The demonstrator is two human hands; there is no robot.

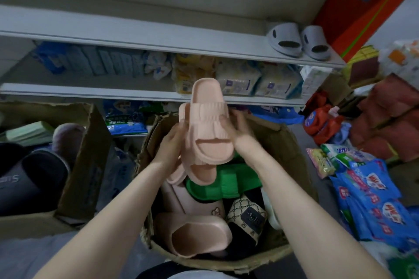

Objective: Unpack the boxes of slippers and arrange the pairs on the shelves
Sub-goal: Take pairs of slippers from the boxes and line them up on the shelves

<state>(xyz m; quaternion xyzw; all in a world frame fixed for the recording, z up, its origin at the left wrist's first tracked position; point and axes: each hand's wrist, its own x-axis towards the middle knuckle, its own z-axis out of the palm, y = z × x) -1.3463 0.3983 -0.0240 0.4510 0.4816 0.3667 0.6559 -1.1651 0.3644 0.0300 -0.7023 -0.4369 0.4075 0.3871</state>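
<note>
Slippers fill the open brown cardboard box (285, 142) right below me, and both my arms reach out over it. My left hand (171, 142) and my right hand (240, 130) grasp a pair of pale pink moulded foam slippers (204, 124), pressed together sole to sole or nearly so, one hand on each side of the ribbed straps. The front slipper faces me with its toe end pointing up toward the shelves; the second pink one shows only as an edge sticking out lower left behind it. I hold the pair above the box, clear of what lies inside. Under it in the box sit a bright green padded slipper (210, 184), a beige monogram-patterned slipper with a black label (248, 215), a pink slipper with a small paw print (197, 205), and another plain pink slide (197, 235) nearest my body. On the right end of the upper white shelf (136, 38) stands a pair of pale grey slide slippers (299, 39), side by side with their toe openings toward me. The lower white shelf (90, 94) carries packaged goods. To my left, a second open cardboard box (88, 154) holds dark slippers (34, 179). Blue plastic packets (374, 199) lie scattered on the floor at right.
</note>
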